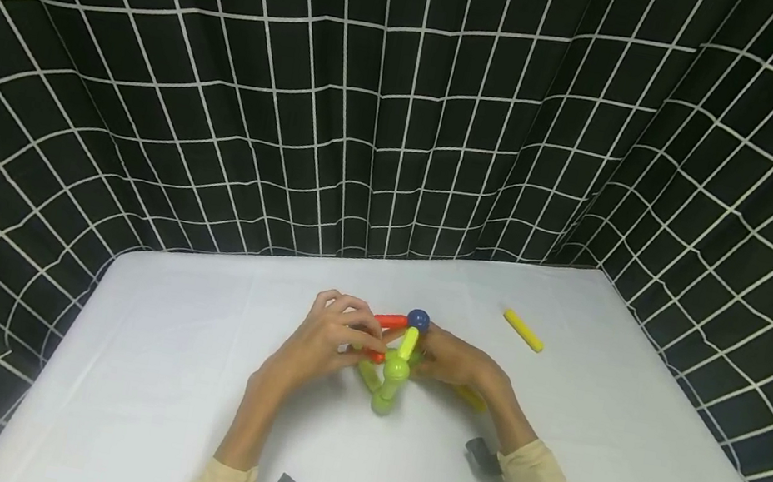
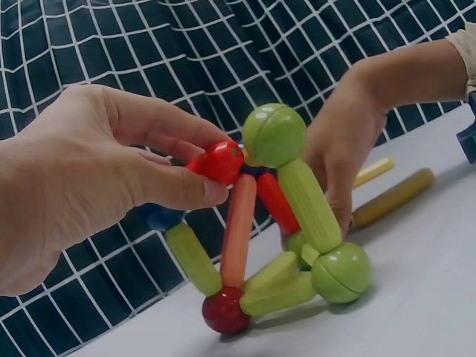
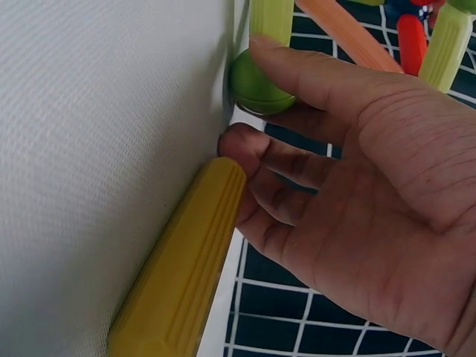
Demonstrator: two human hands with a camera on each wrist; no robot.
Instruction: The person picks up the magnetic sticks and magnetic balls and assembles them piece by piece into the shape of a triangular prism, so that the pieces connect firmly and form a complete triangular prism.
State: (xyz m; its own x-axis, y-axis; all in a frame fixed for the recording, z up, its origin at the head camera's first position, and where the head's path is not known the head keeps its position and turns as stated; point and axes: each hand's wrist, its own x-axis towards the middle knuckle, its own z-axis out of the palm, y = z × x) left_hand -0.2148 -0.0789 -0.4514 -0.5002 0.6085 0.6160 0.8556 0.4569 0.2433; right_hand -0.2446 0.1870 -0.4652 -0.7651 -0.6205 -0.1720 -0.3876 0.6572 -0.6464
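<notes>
A toy structure of balls and sticks stands on the white table. It has a blue ball [image 1: 419, 319], a light-green ball [image 1: 396, 369] on top, a dark red ball [image 2: 226, 310] and another green ball [image 2: 341, 273] at its base. My left hand [image 1: 330, 333] pinches a red stick [image 2: 222, 162] between thumb and fingers, high beside the structure; its far end is hidden. On the other side, my right hand [image 1: 455, 357] holds a green base ball [image 3: 260, 85] between thumb and fingers. An orange stick [image 2: 238, 230] slants up from the dark red ball.
One yellow stick [image 1: 523, 330] lies at the back right of the table [image 1: 183, 377]. A second yellow stick [image 3: 178, 268] lies close beside my right hand, partly under that wrist in the head view. Behind the table hangs a dark curtain [image 1: 407, 109] with a white grid.
</notes>
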